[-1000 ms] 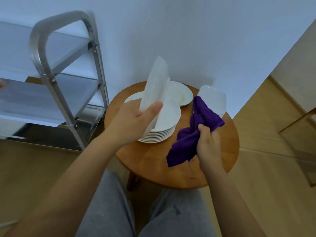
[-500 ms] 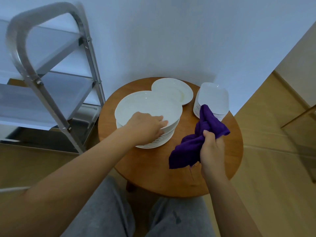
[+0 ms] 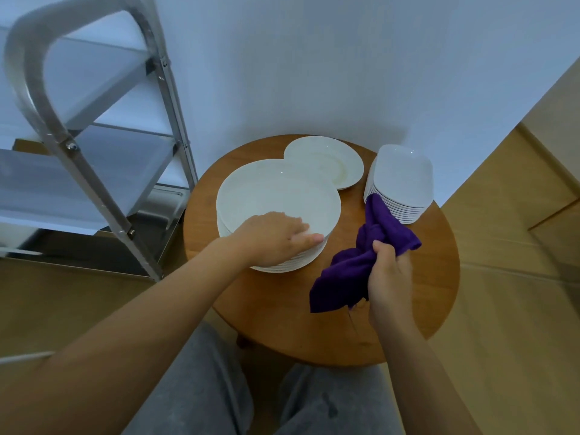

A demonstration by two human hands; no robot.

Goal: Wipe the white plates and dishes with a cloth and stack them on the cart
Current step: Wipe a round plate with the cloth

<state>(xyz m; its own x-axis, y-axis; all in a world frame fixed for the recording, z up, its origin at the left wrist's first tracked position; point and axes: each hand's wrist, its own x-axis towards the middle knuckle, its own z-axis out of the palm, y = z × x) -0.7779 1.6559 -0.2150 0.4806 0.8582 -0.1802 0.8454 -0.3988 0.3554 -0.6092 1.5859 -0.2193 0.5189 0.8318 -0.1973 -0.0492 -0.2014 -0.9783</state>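
- The right hand (image 3: 389, 277) grips the purple cloth (image 3: 361, 262); the left hand (image 3: 273, 238) lies flat on the plate stack (image 3: 276, 196), holding nothing.
- Judged step: picking the top plate; next it needs lifting by its rim.

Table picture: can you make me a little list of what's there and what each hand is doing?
table: round, wooden
big plates: stacked, left hand on the near rim
small plate: behind the stack
square dishes: stacked at the right
cloth: purple, bunched in right hand
cart: metal, left of the table, visible shelves bare
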